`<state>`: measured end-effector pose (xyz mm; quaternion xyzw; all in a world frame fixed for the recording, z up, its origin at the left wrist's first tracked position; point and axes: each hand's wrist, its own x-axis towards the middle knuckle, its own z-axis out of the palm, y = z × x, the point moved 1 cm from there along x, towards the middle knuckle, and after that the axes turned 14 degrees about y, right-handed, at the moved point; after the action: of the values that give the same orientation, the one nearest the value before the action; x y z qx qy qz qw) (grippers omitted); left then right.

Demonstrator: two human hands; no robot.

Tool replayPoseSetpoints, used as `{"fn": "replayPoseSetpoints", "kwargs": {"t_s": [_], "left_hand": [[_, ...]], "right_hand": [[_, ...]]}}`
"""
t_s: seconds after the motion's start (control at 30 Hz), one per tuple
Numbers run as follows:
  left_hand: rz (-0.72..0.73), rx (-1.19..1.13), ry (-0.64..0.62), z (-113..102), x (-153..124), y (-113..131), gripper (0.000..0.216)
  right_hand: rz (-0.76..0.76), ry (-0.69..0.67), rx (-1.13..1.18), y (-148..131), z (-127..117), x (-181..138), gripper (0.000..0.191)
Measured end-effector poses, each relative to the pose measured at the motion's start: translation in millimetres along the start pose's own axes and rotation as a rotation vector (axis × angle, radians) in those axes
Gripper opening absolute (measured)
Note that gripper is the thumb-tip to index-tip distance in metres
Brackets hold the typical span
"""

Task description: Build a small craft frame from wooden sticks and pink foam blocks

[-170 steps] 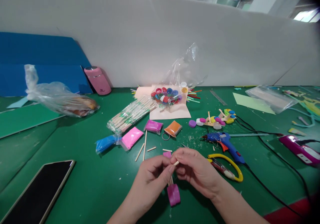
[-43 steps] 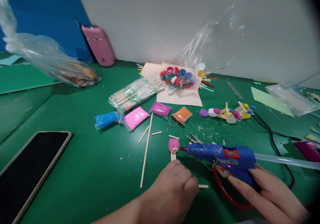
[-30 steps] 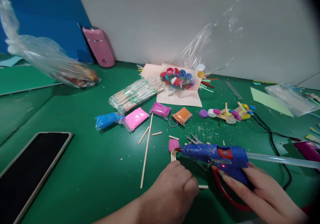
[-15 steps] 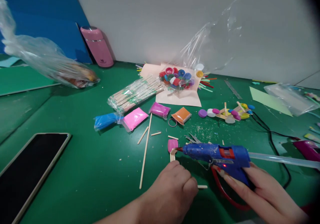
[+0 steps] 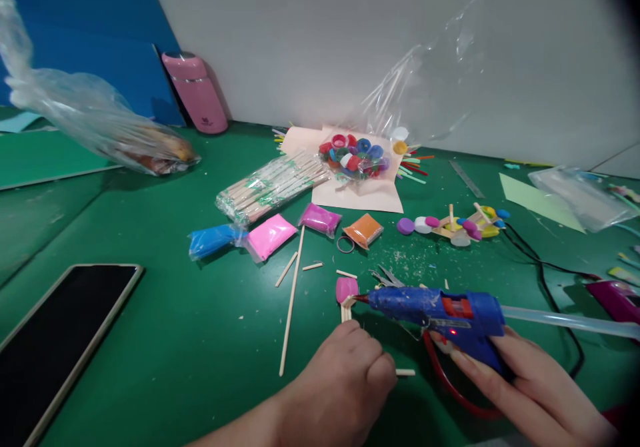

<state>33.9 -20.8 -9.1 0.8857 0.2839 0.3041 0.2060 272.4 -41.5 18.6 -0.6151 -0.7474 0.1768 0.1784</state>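
My left hand (image 5: 340, 384) is closed around short wooden sticks (image 5: 346, 312), whose upper ends poke out past the knuckles. A pink piece (image 5: 347, 290) sits at the top of these sticks; whether it is a cap or clay I cannot tell. My right hand (image 5: 530, 380) grips a blue glue gun (image 5: 435, 307) by its handle, with a red light lit on its side. The gun's nozzle touches or nearly touches the join between sticks and pink piece. A clear glue stick (image 5: 570, 319) runs out of its back. Scissors (image 5: 387, 278) lie partly hidden behind the gun.
Clay packets in blue (image 5: 213, 241), pink (image 5: 271, 236), purple (image 5: 320, 220) and orange (image 5: 364, 231) lie ahead. A small stick-and-cap model (image 5: 465, 226) stands at right, near a black cable (image 5: 545, 294). A phone (image 5: 65, 340) lies left; bagged chopsticks (image 5: 270, 187) lie behind.
The glue gun has shifted very slightly right and down, with its nozzle still at the join. My left hand stays almost in place around the sticks.
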Motion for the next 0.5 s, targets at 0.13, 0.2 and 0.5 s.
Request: {"fn": "replayPoseSetpoints", "kwargs": {"t_s": [0.13,0.2,0.5], "left_hand": [[-0.006,0.033,-0.014,0.1,-0.1,0.7,0.011],[-0.005,0.029,-0.029,0.5,-0.4,1.3,0.010],[-0.004,0.024,0.008,0.3,0.2,0.7,0.013]], "right_hand": [[0.007,0.003,0.001,3.7,-1.7,-0.8,0.029],[0.015,-0.008,0.008,2.6,-2.8,-1.1,0.028],[0.062,0.000,-0.004,6.6,-0.3,-5.4,0.025]]}}
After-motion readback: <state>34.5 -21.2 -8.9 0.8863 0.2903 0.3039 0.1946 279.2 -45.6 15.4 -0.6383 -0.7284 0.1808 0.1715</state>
